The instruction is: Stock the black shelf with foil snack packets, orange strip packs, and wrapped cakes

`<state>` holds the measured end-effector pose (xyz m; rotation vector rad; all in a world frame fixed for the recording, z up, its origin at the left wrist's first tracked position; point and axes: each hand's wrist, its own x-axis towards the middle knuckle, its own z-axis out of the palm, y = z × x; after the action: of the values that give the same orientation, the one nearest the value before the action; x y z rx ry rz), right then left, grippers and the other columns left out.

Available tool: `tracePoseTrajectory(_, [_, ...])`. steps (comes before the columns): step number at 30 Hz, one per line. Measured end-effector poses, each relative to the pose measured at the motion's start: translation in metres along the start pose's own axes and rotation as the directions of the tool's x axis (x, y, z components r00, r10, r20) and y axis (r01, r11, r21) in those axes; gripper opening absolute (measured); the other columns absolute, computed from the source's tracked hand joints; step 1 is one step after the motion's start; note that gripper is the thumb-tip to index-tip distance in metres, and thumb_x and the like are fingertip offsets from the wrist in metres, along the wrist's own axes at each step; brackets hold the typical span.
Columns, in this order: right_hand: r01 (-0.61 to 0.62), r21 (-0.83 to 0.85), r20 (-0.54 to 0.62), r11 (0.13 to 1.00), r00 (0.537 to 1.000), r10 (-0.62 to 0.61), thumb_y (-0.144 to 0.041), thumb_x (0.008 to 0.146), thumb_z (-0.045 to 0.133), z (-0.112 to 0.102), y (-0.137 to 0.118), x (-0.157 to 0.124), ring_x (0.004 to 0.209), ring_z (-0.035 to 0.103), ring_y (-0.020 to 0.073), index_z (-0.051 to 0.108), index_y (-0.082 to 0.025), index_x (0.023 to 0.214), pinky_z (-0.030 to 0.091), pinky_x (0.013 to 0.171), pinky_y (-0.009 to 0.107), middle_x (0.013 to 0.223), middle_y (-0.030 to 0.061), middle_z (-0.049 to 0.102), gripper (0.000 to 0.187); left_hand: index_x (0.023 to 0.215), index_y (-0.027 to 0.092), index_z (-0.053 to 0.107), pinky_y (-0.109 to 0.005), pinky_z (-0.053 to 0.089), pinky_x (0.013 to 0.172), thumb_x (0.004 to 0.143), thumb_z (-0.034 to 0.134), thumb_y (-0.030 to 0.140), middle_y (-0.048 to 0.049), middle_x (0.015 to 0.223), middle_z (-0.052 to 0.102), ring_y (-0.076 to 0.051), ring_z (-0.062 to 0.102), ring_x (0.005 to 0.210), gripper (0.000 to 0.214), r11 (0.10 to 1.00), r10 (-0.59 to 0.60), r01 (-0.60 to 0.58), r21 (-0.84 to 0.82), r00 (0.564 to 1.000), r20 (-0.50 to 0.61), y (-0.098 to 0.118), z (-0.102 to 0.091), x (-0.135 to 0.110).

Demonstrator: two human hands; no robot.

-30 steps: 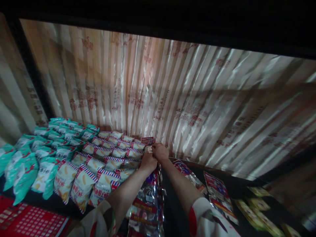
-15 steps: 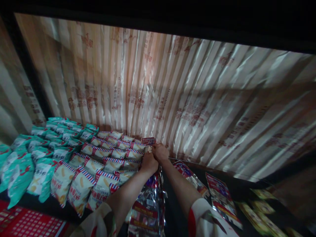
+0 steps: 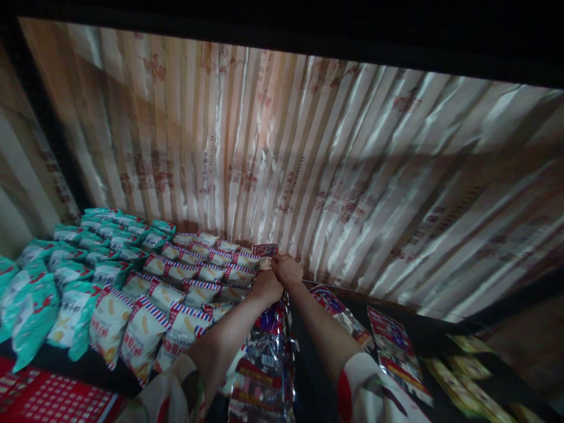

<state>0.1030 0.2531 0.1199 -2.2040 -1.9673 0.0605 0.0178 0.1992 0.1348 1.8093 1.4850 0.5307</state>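
My left hand (image 3: 267,286) and my right hand (image 3: 288,271) meet at the far end of a row of shiny dark red snack packets (image 3: 259,376). Both are closed, fingers curled together around the top of a dark red snack packet (image 3: 265,249) that shows just above them. A small pale patch (image 3: 265,264) lies by the left fingertips; what it belongs to is unclear. My fingers hide most of the held packet. Directly left of my hands stand rows of cream chip bags (image 3: 211,273) with red-and-blue striped tops.
Teal snack bags (image 3: 73,273) fill the far left, above a red plastic basket (image 3: 53,399). On the right lie red packets (image 3: 396,346) and yellow packets (image 3: 458,388) on the dark shelf (image 3: 315,370). Corrugated printed sheeting (image 3: 273,153) closes the back, under a dark beam (image 3: 282,29).
The view has shifted very slightly. Both hands stay together at the same spot, with hardly any visible movement of the fingers.
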Motion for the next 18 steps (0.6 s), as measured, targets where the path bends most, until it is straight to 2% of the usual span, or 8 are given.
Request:
tracePoseTrajectory(5, [0.008, 0.051, -0.059, 0.999, 0.998, -0.005, -0.032, 0.082, 0.045, -0.006, 0.004, -0.006, 0.092, 0.063, 0.0185, 0.067, -0.03, 0.102, 0.047, 0.077, 0.027, 0.106, 0.0062, 0.066, 0.03, 0.102, 0.015, 0.062, -0.028, 0.042, 0.086, 0.082, 0.042, 0.017, -0.012, 0.109, 0.064, -0.021, 0.058, 0.103, 0.029, 0.999, 0.018, -0.016, 0.041, 0.998, -0.053, -0.003, 0.004, 0.0])
tracePoseTrajectory(10, [0.026, 0.107, -0.129, 0.994, 0.992, -0.012, -0.03, 0.083, 0.044, -0.008, 0.017, -0.013, 0.097, 0.06, 0.0167, 0.068, -0.026, 0.101, 0.044, 0.082, 0.024, 0.106, 0.0056, 0.066, 0.03, 0.106, 0.018, 0.061, -0.027, 0.042, 0.088, 0.079, 0.044, 0.014, -0.0094, 0.11, 0.064, -0.019, 0.057, 0.105, 0.032, 0.998, 0.012, -0.005, 0.07, 0.996, -0.091, -0.002, 0.008, -0.006])
tracePoseTrajectory(15, [0.058, 0.158, -0.189, 0.986, 0.982, -0.028, -0.024, 0.082, 0.044, -0.004, 0.043, -0.03, 0.099, 0.059, 0.0157, 0.069, -0.022, 0.096, 0.042, 0.086, 0.023, 0.103, 0.0057, 0.067, 0.028, 0.1, 0.016, 0.064, -0.027, 0.045, 0.084, 0.081, 0.042, 0.015, -0.011, 0.105, 0.066, -0.02, 0.06, 0.099, 0.029, 0.994, 0.024, -0.015, 0.109, 0.997, -0.079, 0.014, 0.016, -0.017])
tracePoseTrajectory(18, [0.058, 0.179, -0.21, 0.982, 0.978, -0.02, -0.02, 0.081, 0.045, -0.005, 0.062, -0.047, 0.096, 0.06, 0.0159, 0.068, -0.02, 0.096, 0.043, 0.085, 0.023, 0.103, 0.0075, 0.067, 0.027, 0.098, 0.014, 0.065, -0.026, 0.045, 0.084, 0.081, 0.041, 0.014, -0.0118, 0.105, 0.066, -0.02, 0.06, 0.099, 0.029, 0.99, 0.056, -0.046, 0.135, 0.996, -0.067, 0.027, 0.027, -0.028])
